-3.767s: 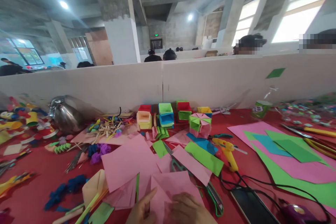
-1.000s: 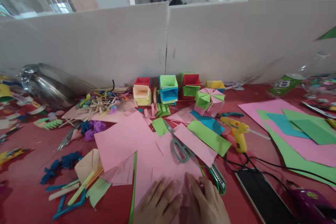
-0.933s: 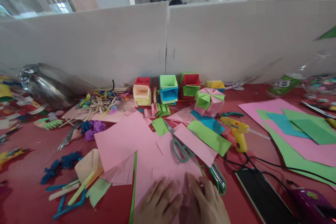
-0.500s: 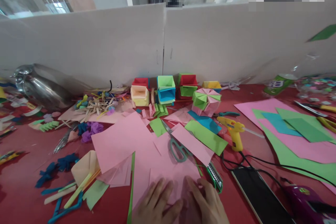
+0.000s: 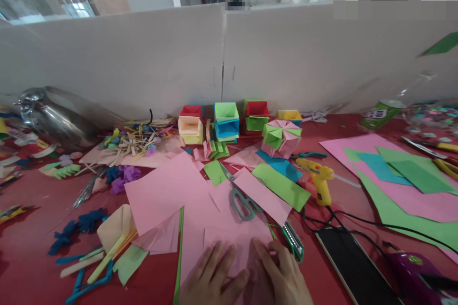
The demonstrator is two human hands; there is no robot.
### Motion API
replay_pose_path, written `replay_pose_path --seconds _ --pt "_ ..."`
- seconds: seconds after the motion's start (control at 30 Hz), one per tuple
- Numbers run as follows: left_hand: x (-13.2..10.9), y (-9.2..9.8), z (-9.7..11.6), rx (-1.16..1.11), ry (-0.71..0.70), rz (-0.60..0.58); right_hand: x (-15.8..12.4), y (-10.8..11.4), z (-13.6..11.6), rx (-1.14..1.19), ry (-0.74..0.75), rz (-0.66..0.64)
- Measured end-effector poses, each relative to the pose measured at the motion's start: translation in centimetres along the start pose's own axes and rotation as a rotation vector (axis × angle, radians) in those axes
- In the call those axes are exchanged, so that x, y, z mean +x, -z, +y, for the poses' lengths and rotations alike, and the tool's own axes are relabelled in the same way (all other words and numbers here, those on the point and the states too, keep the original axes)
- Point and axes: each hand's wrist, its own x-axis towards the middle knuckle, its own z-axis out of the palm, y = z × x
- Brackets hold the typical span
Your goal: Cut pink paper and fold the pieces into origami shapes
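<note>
My left hand (image 5: 214,276) lies flat on a small pink paper (image 5: 238,240) at the bottom centre, its fingers a little apart. Beside it my right hand (image 5: 282,271) presses on the same paper with its index finger stretched out. The small paper rests on a larger pink sheet (image 5: 195,219). Just beyond the hands lie scissors with grey-green handles (image 5: 243,204), partly beneath a pink strip (image 5: 263,195). A green-edged cutter (image 5: 293,240) is close to my right hand. Another pink sheet (image 5: 157,193) lies to the left.
Folded paper boxes (image 5: 226,121) stand along the partition (image 5: 143,62). On the right are a yellow glue gun (image 5: 320,178) with a black cable, a phone (image 5: 358,264) and coloured sheets (image 5: 422,200). A metal jug (image 5: 59,119) and blue twisted pieces (image 5: 77,228) are on the left.
My left hand's fingers have shifted very slightly on the paper. Everything else looks the same.
</note>
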Motion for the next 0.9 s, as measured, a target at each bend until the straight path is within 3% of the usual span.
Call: replay_pose_path --seconds 0.73,0.9 --pt "0.29 0.10 0.11 0.019 0.053 0.036 0.08 0.13 0.09 -0.023 0.007 0.011" --pt "0.35 0.13 -0.08 0.001 0.008 0.025 -0.14 -0.18 -0.05 -0.091 0.032 0.011"
